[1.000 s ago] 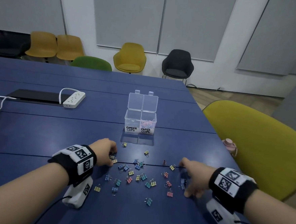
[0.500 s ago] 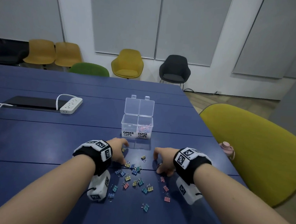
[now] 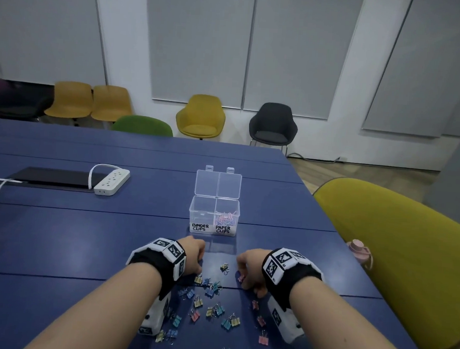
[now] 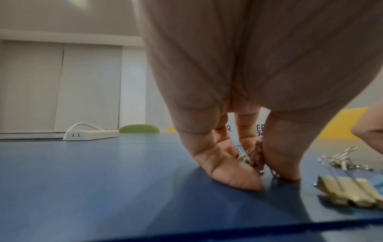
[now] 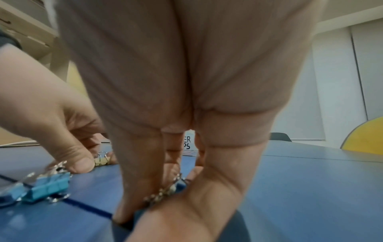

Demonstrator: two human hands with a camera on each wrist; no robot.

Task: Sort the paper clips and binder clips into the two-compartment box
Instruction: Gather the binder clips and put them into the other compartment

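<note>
You are mid-pickup: your left hand pinches a binder clip off the desk, your right hand pinches another. Next, lift both to the box near the desk's far edge, into its empty left compartment.

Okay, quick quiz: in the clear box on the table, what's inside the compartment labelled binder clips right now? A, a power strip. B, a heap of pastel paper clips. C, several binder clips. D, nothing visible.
D: the binder clips compartment looks empty, while the pastel paper clips lie in the other compartment.
</note>
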